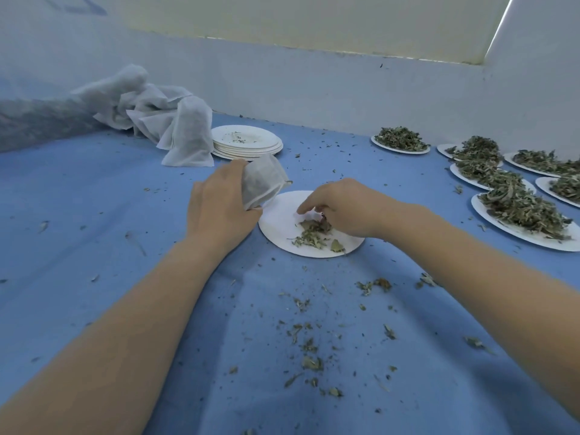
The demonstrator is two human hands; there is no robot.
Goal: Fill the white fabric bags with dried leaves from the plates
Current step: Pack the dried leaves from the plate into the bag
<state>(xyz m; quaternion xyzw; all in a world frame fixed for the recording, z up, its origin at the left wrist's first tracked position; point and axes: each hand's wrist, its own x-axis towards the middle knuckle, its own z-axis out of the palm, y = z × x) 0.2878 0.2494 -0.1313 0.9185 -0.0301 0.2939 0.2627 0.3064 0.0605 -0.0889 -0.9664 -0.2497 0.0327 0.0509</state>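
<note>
Two bare hands work over a blue-covered counter (110, 215). The left hand (219, 205) grips a white fabric bag (262, 183), its fingers curled round it just above the edge of a white paper plate (282, 224). The right hand (342, 208) reaches down onto that plate, fingers pinching at a small heap of dried leaves (310, 235). Further loaded plates (518, 227) sit to the right, a stack of used plates (248, 142) and a heap of white bags (163, 117) behind.

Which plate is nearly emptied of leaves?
The plate under the right hand: only a small leaf pile remains; plates at right are heaped.
</note>
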